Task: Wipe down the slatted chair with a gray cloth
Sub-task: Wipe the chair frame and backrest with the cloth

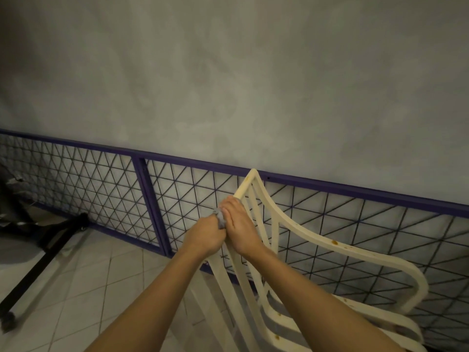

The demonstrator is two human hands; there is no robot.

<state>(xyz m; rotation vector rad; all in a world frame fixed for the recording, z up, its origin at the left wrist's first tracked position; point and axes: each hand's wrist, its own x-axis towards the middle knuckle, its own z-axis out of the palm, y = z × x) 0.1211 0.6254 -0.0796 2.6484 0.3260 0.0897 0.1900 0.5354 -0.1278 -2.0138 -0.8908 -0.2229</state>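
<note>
A gray wall [228, 85] filled the upper view. Below it ran one purple-framed wire fence [76, 168], at least two panels showing, above a tiled floor [88, 288] toward 7 o'clock. One cream slatted chair [317, 240] lay tilted from the centre down to 4 o'clock, and one black stand [38, 265] sat at 8 o'clock.

Two hands met on the chair's left side rail, just below centre. The right hand [241, 229] wrapped its fingers over the rail, holding the chair. At its 9 o'clock, touching it, the left hand [205, 236] was fisted round the single gray cloth [221, 219], pressed against that rail.

At least four brown spots [335, 242] were on the arm and seat slats, so most of the wiping probably remained.
</note>
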